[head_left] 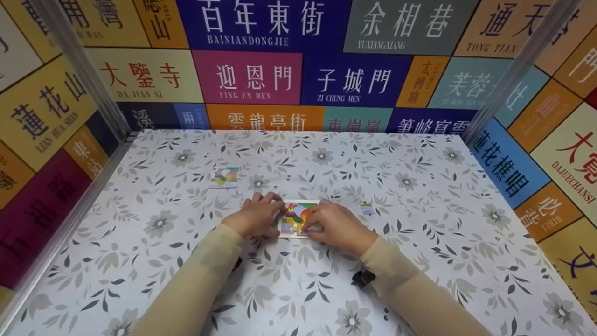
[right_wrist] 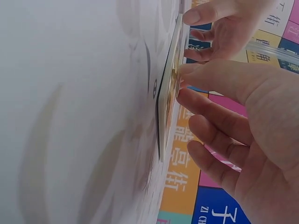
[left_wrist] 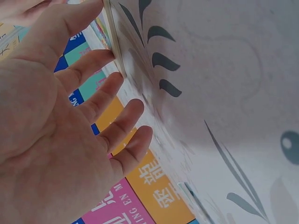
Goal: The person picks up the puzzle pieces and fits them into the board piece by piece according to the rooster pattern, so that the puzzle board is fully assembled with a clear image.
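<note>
A small jigsaw puzzle board (head_left: 293,236) with a pale rim and a colourful rooster picture lies flat on the table, between both hands. My left hand (head_left: 257,215) is at its left side, fingers spread. In the left wrist view, the thumb and index fingertips (left_wrist: 108,53) touch the board's edge, and the other fingers extend loosely. Over the lower right part of the picture, my right hand (head_left: 336,227) pinches a small puzzle piece (right_wrist: 174,76) between thumb and index finger, right at the board's surface. That hand covers the board's right side; its remaining fingers are bent and hold nothing.
A joined cluster of puzzle pieces (head_left: 225,178) lies at the back left of the board. Another loose puzzle piece (head_left: 367,208) sits just beyond the right hand. The floral table covering (head_left: 322,289) reaches back to wall panels (head_left: 247,77) printed with characters.
</note>
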A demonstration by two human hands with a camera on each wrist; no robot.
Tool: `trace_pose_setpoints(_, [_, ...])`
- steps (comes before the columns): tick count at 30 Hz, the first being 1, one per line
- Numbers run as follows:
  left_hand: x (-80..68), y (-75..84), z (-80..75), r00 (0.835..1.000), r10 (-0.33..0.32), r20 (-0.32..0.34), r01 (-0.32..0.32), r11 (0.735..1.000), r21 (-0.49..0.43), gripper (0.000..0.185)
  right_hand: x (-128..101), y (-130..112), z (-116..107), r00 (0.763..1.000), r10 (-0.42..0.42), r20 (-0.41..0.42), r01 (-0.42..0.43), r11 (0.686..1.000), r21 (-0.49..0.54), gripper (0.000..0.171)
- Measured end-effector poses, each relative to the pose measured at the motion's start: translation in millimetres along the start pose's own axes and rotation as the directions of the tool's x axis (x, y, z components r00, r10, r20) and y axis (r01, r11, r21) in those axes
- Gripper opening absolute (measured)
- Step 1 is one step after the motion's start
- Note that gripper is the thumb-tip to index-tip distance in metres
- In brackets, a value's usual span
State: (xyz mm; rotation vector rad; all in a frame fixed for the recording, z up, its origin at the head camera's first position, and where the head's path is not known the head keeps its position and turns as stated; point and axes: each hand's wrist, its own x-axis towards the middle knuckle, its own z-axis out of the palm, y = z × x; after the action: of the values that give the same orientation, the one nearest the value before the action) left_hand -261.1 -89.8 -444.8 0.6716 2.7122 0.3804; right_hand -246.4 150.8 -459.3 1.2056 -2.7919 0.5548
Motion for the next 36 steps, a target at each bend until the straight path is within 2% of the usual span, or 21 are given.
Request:
trace_pose_setpoints(18, [1.7,-0.5,1.8,1.000,-0.011,-0.010,0.012,1.000,0.014,0.057,7.8,-1.3,6.2,1.000,-0.026,0.013,0.027,0.998,-0.054,0.009])
trace_pose_setpoints(27, [4.0,-0.6,2.3,0.999,-0.036,0.012,0.036,0.999,0.001,0.057,7.2,-1.4,5.6,0.998,-0.059,0.011,0.059,0.995,-0.074,0.009])
trace_pose_setpoints(36, [1.4,-1.4,3.6,1.000,0.001,-0.023,-0.001,1.000,0.003,0.055,6.5,-1.9,6.1,0.998,-0.056,0.008,0.057,0.998,-0.038,0.009])
